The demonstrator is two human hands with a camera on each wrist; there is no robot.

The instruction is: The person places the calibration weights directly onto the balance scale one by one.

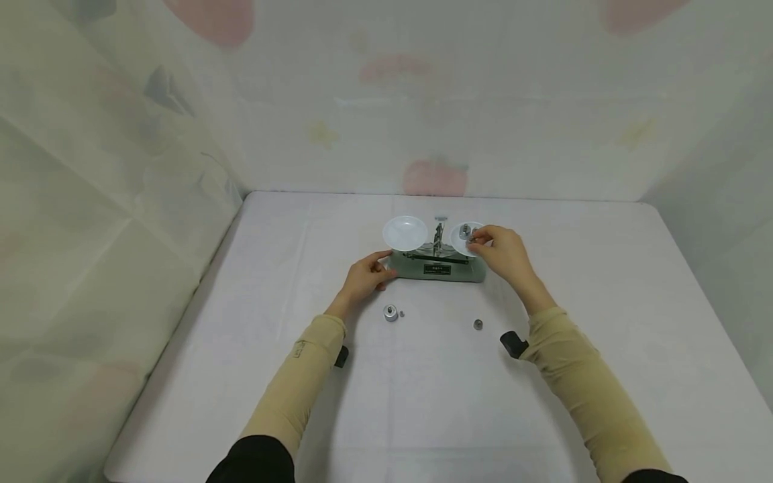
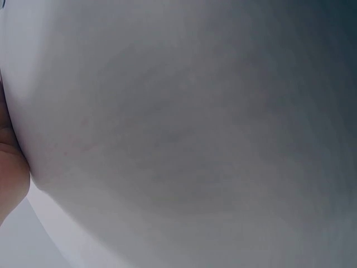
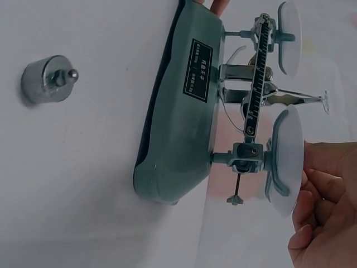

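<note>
A grey-green balance scale (image 1: 437, 267) stands mid-table with a left pan (image 1: 404, 232) and a right pan (image 1: 460, 243), both white. My left hand (image 1: 365, 276) holds the left end of its base, thumb behind and fingers in front. My right hand (image 1: 506, 252) hovers at the right pan, its fingertips pinching a small metal weight (image 1: 474, 235) beside a cylinder weight (image 1: 464, 232) that sits on the pan. The right wrist view shows the base (image 3: 178, 111), the right pan (image 3: 287, 162) and my curled fingers (image 3: 318, 212) behind the pan. The left wrist view is a white blur.
On the white table in front of the scale lie a knobbed weight (image 1: 390, 312), a tiny weight (image 1: 401, 314) beside it, and another small weight (image 1: 478, 325). The knobbed weight (image 3: 49, 79) also shows in the right wrist view. Pale curtain walls enclose the table.
</note>
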